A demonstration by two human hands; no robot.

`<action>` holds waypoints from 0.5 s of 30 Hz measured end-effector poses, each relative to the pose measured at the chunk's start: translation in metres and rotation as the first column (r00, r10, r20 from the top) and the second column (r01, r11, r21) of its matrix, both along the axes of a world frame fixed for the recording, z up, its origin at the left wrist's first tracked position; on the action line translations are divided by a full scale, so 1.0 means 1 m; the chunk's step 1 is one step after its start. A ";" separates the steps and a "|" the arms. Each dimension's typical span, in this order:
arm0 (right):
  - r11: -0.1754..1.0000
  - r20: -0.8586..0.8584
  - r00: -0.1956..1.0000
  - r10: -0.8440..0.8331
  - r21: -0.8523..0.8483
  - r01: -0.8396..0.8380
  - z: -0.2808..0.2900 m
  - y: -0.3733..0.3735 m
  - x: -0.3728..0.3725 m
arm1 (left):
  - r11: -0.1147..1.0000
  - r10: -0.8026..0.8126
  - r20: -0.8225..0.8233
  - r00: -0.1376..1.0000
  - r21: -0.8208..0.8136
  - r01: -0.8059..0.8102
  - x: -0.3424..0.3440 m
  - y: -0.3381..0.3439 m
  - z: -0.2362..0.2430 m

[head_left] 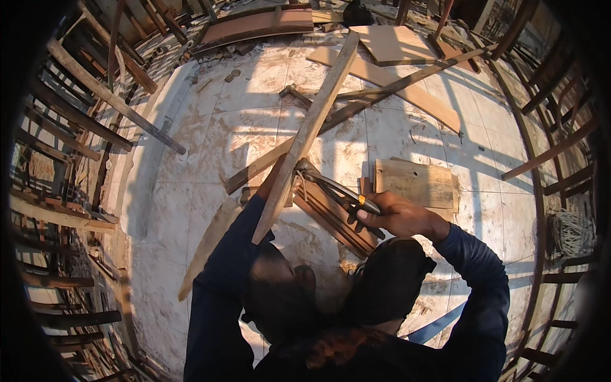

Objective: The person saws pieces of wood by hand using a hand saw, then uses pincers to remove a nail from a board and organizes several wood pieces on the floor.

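While the right hand point(402, 215) closed around the handle end of the long pincers point(342, 189), thumb laid along the near side, the tool's head met the side of the wooden bar point(312, 127). Whether its jaws bit on anything there could not be told. The left hand point(272, 178) was mostly hidden behind the bar, near the pincers' head; it seemed to steady the wood, but its grip could not be made out.

The bar slanted over the floor point(165, 210), its near end beside the left sleeve point(235, 239), its far part passing above a long beam point(398, 86). Dark boards point(334, 219) lay beneath the pincers, and a wide board point(417, 184) lay beyond the right hand.

The bar looked stiff and fairly heavy for its length, rough enough not to slip yet likely to splinter; a hold close to the pincers would best have stopped it twisting. The pincers looked rigid and hard to break, most easily worked from far back on the handles, where leverage was greatest.
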State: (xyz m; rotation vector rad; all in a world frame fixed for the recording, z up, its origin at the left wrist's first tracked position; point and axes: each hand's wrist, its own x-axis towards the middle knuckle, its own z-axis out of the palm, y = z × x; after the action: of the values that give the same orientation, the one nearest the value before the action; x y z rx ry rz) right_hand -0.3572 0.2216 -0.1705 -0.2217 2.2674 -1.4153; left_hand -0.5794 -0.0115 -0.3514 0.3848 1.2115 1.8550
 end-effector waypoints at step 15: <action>0.837 0.166 0.963 -0.210 -0.478 0.265 -0.034 -0.064 -0.009 | 0.963 -0.044 0.517 0.855 0.250 -0.102 0.052 0.001 0.042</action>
State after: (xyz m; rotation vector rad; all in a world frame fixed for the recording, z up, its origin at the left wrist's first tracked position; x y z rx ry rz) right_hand -0.3660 0.1574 -0.2045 -0.0165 1.8497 -2.0814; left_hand -0.5273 -0.0104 -0.3091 -0.0045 0.5985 1.9826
